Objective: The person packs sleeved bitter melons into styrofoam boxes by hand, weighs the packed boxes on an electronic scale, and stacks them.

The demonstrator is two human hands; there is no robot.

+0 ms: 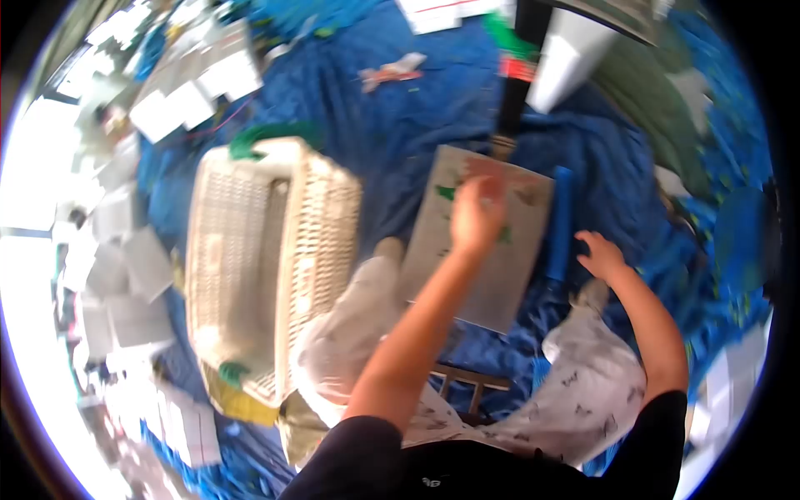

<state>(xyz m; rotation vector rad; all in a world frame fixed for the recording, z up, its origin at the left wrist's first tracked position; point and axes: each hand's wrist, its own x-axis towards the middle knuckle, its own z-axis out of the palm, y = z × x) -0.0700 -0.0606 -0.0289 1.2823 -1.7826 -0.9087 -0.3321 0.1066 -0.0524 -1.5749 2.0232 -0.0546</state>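
My left hand is over the upper part of a flat grey board, its blurred fingers curled in. Whatever those fingers hold, if anything, I cannot make out. Small green pieces lie on the board beside this hand, and a reddish patch shows near the board's far edge. My right hand is off to the board's right with its fingers apart and nothing seen in them. Between that hand and the board runs a blue strip. A black post with green and red bands meets the board's far end.
A cream woven plastic basket with green ties stands at the left. Blue cloth sheeting covers the ground. White and grey sheets or boxes crowd the left side. A small dark frame sits between my legs.
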